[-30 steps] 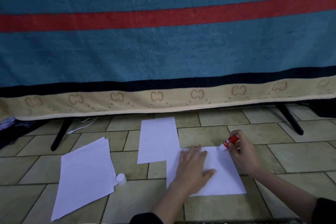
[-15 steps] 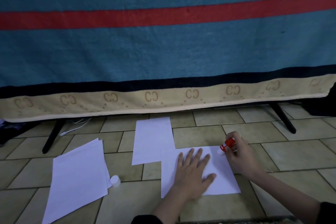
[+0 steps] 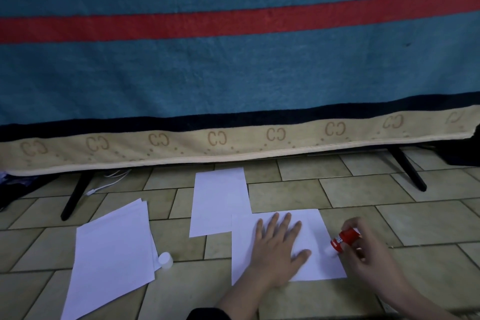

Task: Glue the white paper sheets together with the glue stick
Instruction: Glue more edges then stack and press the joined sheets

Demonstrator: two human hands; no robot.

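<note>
Left hand (image 3: pixel 279 249) flat on smooth paper (image 3: pixel 319 265); right hand (image 3: pixel 368 252) grips cylindrical glue stick (image 3: pixel 344 239).

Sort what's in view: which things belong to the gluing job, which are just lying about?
Job: glue stick in right hand; sheet under left hand; second sheet; paper stack; glue cap.
Lying about: white cable; hanging blanket; black stand legs.
</note>
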